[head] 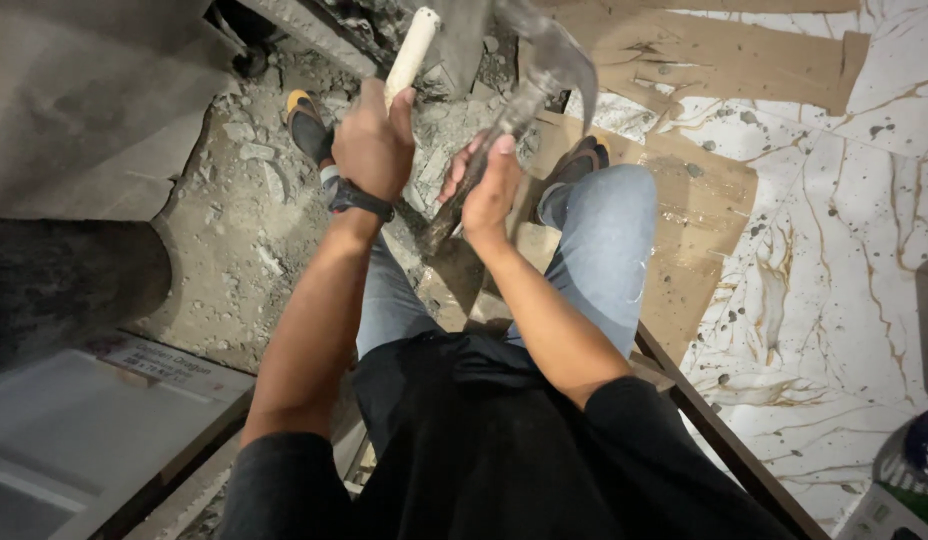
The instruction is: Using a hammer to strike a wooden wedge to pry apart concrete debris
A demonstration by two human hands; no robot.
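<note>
My left hand [372, 140] is closed around a pale, cream-coloured rod or handle [414, 45] that points up and away from me. A dark band sits on that wrist. My right hand [489, 185] grips the grey shaft of a claw hammer [549, 65], whose blurred metal head is raised near the top of the view. Both hands are close together above my knees. I am crouching in blue jeans, with sandalled feet [306, 120] on broken concrete.
Grey rubble and cement dust [239, 215] cover the floor on the left. Brown cardboard sheets [699, 215] lie over white marble-patterned tiles [834, 290] on the right. A pale boxed slab [94, 420] lies at lower left, and a dark metal bar [724, 440] runs diagonally at lower right.
</note>
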